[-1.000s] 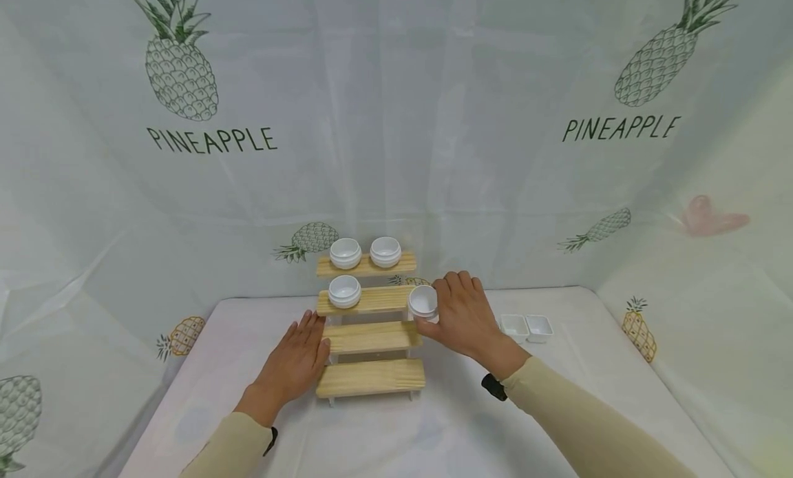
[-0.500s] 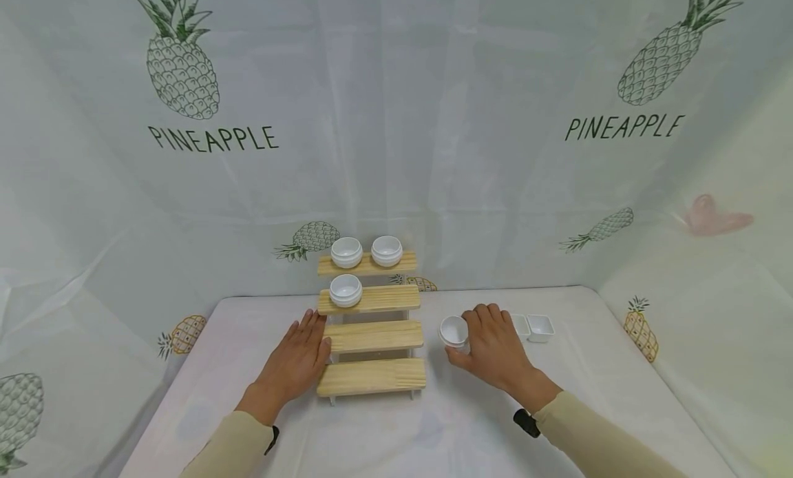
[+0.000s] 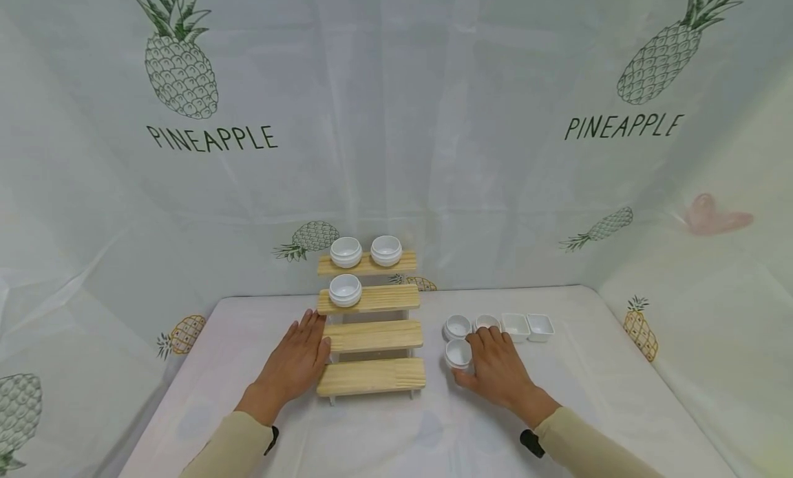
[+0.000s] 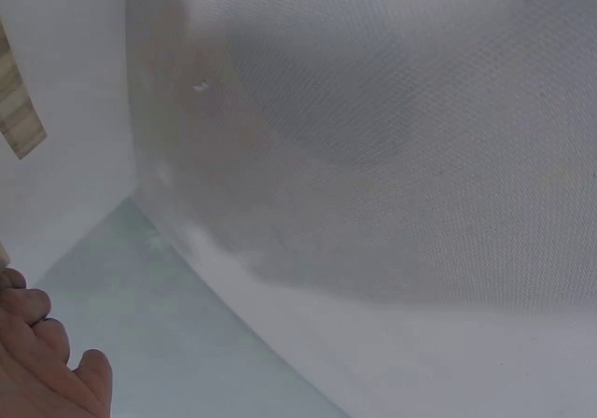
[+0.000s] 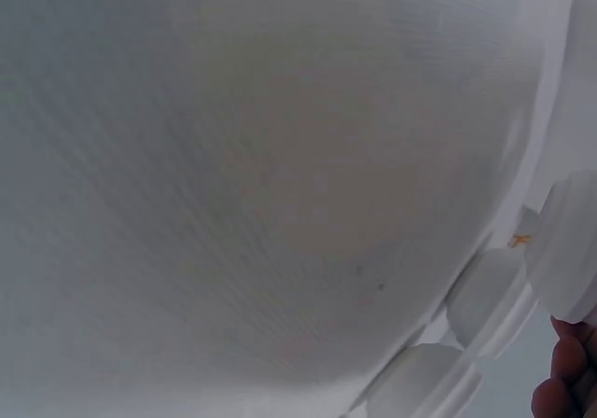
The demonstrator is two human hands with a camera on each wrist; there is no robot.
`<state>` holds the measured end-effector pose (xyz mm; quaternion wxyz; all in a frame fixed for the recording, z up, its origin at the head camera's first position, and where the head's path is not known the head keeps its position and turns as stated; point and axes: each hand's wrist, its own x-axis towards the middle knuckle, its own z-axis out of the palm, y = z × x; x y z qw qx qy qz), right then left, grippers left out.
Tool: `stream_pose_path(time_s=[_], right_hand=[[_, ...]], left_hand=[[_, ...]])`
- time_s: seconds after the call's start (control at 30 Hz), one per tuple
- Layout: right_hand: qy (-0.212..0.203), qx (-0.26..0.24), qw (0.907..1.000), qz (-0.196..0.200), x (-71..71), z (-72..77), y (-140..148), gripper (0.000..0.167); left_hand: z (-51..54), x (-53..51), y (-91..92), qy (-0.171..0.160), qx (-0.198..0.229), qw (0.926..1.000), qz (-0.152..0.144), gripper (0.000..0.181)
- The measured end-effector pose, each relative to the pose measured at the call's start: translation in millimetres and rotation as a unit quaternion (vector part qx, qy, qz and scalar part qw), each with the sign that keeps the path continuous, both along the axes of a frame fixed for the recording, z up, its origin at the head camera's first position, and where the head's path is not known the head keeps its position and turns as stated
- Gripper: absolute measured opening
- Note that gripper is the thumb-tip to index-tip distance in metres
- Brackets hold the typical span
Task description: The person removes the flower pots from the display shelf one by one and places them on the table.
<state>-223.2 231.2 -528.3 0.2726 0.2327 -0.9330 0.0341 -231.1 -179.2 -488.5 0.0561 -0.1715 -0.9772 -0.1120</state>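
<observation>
A stepped rack of four pale wooden shelves point(image 3: 370, 377) stands at the table's middle. Two round white bowls point(image 3: 345, 252) sit on its top shelf, and another bowl point(image 3: 345, 290) is at the left of the second shelf. My left hand point(image 3: 291, 361), fingers extended, rests against the rack's left side; part of that hand point(image 4: 47, 367) shows in the left wrist view. Right of the rack, my right hand point(image 3: 500, 369) grips a round white bowl point(image 3: 458, 354) between thumb and fingers. The right wrist view shows this bowl point(image 5: 566, 245) beside the fingers point(image 5: 569, 381).
Just behind the gripped bowl are two round white bowls point(image 3: 458, 326), one partly covered by my right fingers. Two square white dishes point(image 3: 540, 328) stand to their right. A pineapple-printed sheet point(image 3: 396, 133) hangs behind the white-covered table point(image 3: 372, 443).
My right hand has carried the bowl from beside the second shelf rightward and toward the front, uncovering the bowls behind it. My left hand has stayed at the rack.
</observation>
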Motion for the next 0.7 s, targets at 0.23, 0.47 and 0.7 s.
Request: stream_pose_path(time_s=[0.23, 0.47, 0.7], right_hand=[[-0.005, 0.003, 1.0000, 0.005, 0.6, -9.6, 3.4, 0.057], [-0.020, 0.007, 0.9998, 0.002, 0.6, -14.7, 6.6, 0.057], [-0.050, 0.018, 0.9986, -0.003, 1.4, -13.0, 7.5, 0.057]], left_hand=[[-0.3, 0.0, 0.1, -0.001, 0.006, 1.0000, -0.001, 0.064], [-1.7, -1.0, -0.4, -0.005, 0.004, 1.0000, -0.001, 0.064], [1.3, 0.8, 0.6, -0.010, 0.007, 0.9999, -0.001, 0.064]])
